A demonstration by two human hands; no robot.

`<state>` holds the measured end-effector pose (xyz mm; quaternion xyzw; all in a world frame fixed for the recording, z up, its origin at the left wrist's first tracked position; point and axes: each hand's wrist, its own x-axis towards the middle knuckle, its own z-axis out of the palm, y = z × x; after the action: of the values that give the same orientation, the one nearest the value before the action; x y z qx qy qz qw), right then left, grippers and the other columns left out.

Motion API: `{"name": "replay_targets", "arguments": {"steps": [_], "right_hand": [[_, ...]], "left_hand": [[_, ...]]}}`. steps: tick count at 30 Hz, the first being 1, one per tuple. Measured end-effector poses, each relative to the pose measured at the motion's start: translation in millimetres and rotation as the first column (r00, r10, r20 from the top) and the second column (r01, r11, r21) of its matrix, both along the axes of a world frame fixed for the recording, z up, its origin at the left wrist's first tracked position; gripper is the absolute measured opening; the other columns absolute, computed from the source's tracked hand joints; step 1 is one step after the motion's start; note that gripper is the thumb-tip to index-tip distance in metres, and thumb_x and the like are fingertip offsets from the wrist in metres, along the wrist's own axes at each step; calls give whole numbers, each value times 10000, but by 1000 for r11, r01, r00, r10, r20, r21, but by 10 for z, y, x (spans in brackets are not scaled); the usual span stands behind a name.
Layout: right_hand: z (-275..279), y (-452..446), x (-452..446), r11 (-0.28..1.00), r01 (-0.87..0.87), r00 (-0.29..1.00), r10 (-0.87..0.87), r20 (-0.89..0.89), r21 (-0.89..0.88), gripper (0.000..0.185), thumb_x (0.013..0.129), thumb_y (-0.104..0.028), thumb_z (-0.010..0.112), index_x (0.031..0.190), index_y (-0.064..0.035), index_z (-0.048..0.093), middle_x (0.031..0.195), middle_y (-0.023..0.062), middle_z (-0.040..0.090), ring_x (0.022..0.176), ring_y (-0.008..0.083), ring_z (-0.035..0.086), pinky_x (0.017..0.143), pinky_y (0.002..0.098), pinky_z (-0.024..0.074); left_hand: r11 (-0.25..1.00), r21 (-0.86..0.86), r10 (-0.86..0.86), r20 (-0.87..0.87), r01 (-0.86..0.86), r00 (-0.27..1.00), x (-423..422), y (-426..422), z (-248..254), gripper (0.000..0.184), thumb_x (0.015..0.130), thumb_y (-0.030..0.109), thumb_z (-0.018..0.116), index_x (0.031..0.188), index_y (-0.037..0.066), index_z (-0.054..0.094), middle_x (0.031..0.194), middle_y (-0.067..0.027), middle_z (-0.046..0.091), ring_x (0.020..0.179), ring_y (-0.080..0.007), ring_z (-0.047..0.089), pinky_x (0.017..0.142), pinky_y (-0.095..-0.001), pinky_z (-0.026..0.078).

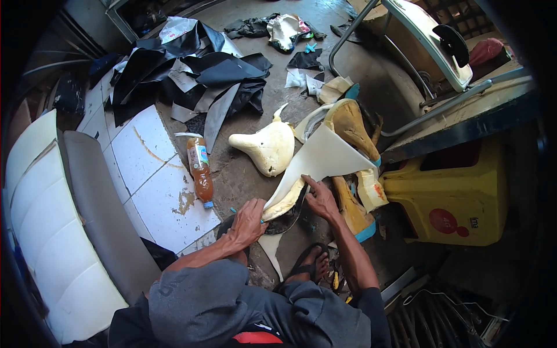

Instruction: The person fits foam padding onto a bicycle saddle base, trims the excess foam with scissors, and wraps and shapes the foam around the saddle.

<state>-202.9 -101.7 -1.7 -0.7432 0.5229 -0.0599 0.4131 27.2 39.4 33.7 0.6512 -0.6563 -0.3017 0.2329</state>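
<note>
Across a black seat base [285, 223] on the floor lies a strip of cream foam [283, 203], with a white foam sheet [316, 156] over its far side. At the near left end, the fingers of my left hand [246, 223] are closed over the sheet and foam edge. My right hand [320, 198] pinches the sheet's near edge at the right, between thumb and index finger. Just beyond them sits a cream saddle-shaped foam piece [267, 145]. Cut brown foam pieces [351, 124] with blue edges lie to the right, partly under the sheet.
A bottle of brown drink [201, 171] lies on white tiles [154, 151] at left. Black sheet scraps [197, 75] are heaped behind. At right stand a yellow plastic stool [458, 203] and a metal-framed chair [426, 40]. A long padded seat [104, 203] lies at far left.
</note>
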Motion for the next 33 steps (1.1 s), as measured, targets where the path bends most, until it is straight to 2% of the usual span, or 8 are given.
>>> {"name": "replay_targets", "arguments": {"steps": [4,10,16,23,27,29,31,33], "right_hand": [[135,478,45,1000,1,982,-7,188,30,585,820,-107,569,1403,-156,574,880,147,528,839,287,575,822,384,485],[668,1237,476,999,-3,988,10,155,-46,617,821,-105,596,1431,-153,517,966,150,527,873,345,602,751,442,511],[659,1209,432,919,-303,950,272,-153,-250,643,800,-114,655,1408,-292,543,906,114,497,799,297,597,630,441,510],[513,862,-60,941,113,961,-185,-207,-318,647,798,-85,651,1420,-231,548,925,133,495,783,311,577,675,438,508],[567,832,-127,927,197,967,-238,-93,-320,626,815,-80,617,1430,-164,534,932,147,486,785,320,570,705,446,502],[608,828,-94,945,230,971,-239,-14,-233,605,822,-75,587,1423,-119,533,937,150,484,780,316,562,719,440,503],[626,813,-49,942,257,966,-252,50,-214,594,826,-75,575,1418,-102,534,938,146,487,777,303,561,719,423,502],[661,754,32,941,277,959,-256,122,-196,583,830,-76,563,1412,-85,535,939,141,489,773,291,560,719,407,501]], "left_hand": [[999,-16,39,-33,-39,999,20,28,2,506,688,23,775,1122,12,515,1010,-201,560,981,-414,565,842,-493,471],[995,-23,97,-107,-100,989,-18,89,-134,551,711,28,769,1192,12,500,1080,-225,585,1023,-438,584,875,-494,482],[990,-42,126,-106,-132,986,11,99,-186,580,726,36,774,1223,22,474,1094,-240,596,1033,-457,599,870,-487,502],[971,206,162,-184,-123,970,221,-19,-123,743,748,195,839,1321,-1,408,1146,-221,581,1073,-395,600,950,-459,484],[955,173,290,-352,-242,890,509,-26,-232,837,757,292,859,1394,24,386,1203,-172,522,1120,-298,549,965,-440,460],[852,13,489,-375,-523,788,682,-7,-298,774,812,349,811,1350,-20,394,1238,-215,505,1153,-341,511,955,-470,437],[604,-417,777,117,-679,619,956,-45,-541,709,840,347,780,1317,-26,412,1253,-225,489,1156,-363,487,955,-493,412],[481,-311,876,136,-820,462,1255,-134,-632,785,787,390,816,1296,-58,420,1282,-246,485,1188,-409,478,1005,-508,399]]}}
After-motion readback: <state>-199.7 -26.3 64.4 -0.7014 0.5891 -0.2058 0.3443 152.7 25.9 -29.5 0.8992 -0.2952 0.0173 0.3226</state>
